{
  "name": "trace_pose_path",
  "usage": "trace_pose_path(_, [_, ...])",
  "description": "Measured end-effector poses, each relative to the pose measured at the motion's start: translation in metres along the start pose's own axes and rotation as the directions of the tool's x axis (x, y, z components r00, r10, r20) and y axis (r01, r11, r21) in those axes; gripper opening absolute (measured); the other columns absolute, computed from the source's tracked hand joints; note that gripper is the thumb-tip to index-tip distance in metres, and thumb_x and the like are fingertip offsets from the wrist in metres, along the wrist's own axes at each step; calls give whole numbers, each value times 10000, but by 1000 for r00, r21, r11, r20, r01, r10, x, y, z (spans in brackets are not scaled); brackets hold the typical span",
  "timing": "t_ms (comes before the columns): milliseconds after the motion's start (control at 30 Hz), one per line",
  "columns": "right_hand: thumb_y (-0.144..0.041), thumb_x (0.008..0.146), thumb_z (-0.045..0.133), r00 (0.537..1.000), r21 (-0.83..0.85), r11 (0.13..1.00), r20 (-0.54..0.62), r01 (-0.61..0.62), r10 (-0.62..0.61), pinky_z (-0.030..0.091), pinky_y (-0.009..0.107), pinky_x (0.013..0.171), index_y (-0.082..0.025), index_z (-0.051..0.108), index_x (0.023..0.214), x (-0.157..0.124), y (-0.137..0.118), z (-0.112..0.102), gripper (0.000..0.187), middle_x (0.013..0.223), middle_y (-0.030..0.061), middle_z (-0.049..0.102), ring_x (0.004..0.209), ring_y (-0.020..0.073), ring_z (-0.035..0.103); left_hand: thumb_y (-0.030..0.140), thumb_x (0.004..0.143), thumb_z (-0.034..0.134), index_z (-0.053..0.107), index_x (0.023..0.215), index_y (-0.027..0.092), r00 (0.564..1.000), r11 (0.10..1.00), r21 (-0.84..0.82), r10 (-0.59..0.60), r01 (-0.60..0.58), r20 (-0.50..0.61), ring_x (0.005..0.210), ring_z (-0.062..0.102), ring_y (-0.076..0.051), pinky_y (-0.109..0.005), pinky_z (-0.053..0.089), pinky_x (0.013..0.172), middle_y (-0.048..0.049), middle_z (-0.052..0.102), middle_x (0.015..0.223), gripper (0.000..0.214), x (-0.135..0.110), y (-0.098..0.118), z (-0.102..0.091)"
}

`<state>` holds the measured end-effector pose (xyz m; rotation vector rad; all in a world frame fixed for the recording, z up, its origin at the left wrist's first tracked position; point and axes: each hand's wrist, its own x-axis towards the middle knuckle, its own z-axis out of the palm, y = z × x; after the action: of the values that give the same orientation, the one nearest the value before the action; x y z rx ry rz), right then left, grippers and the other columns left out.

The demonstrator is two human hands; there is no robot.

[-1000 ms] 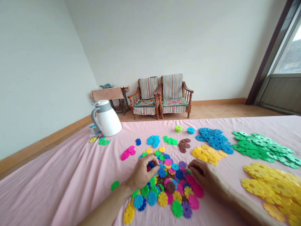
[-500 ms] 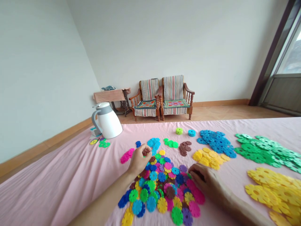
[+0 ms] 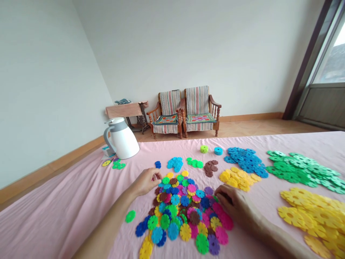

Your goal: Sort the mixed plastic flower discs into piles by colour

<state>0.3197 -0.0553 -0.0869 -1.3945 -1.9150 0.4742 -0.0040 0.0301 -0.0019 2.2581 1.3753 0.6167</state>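
Observation:
A heap of mixed-colour plastic snowflake discs (image 3: pixel 175 200) lies on the pink cloth (image 3: pixel 88 201). My left hand (image 3: pixel 147 182) is at the heap's far left edge, its fingers curled inward. A bit of pink shows between thumb and fingers; I cannot tell whether it is held or lies behind them. The group of pink discs there is covered by this hand. At the heap's right side, my right hand (image 3: pixel 234 202) has its fingers bent together, with a green disc (image 3: pixel 215 198) at the fingertips. Near my left forearm lies a single green disc (image 3: pixel 130 216).
Sorted discs lie beyond: light blue (image 3: pixel 175 164), green (image 3: pixel 195 163), brown (image 3: pixel 210 168), dark blue (image 3: pixel 157 164). Larger yellow (image 3: pixel 314 212), green (image 3: pixel 302 168) and blue (image 3: pixel 246 160) piles spread rightward. A white jug (image 3: pixel 124 139) stands at the left; two chairs (image 3: pixel 201 111) are behind.
My left hand has moved left and slightly nearer, from above the heap to the pink discs, uncovering a yellow disc. The lone green disc now shows beside my forearm. My right hand stays nearly still.

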Motion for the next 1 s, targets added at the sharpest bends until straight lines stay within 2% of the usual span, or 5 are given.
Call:
trace_pose_path(167, [-326,886,383,1000,-11,1000,17,-4,4,430,275,629,-202,574,780,0,1,0,251,725,22,636,673,155,582,158,610,613,641,786,159,997,994,80,-74,71,31,624,513,-130,-215,386,580,-15,603,792,178,-6,-7,4])
trace_pose_path(367, [-330,901,371,999,-27,1000,44,-3,4,436,288,660,-211,566,802,-1,5,1,249,755,24,639,701,162,589,178,594,625,542,734,166,992,992,-10,-122,123,38,557,483,-119,-218,362,533,35,522,664,163,-3,-8,14])
trace_pose_path(600, [-325,912,370,998,-27,1000,56,9,-7,425,283,652,-211,567,816,-2,7,1,247,760,13,629,701,156,581,199,601,581,523,710,166,986,966,-198,-166,164,4,603,529,-123,-220,418,552,34,539,631,127,1,-20,6])
trace_pose_path(733, [-326,911,372,998,-12,1000,52,17,-17,428,278,654,-207,572,814,-2,9,2,252,765,15,631,706,154,586,228,611,593,536,737,163,975,937,-298,-211,181,-74,566,537,-115,-212,424,502,29,547,632,153,17,-18,6])
trace_pose_path(1000, [-301,912,374,998,-15,1000,57,15,-14,423,267,641,-207,573,817,-3,1,-2,239,752,12,629,695,147,581,257,675,601,527,803,155,957,901,-408,-233,144,-175,566,590,-112,-208,444,500,5,581,685,179,64,-4,27])
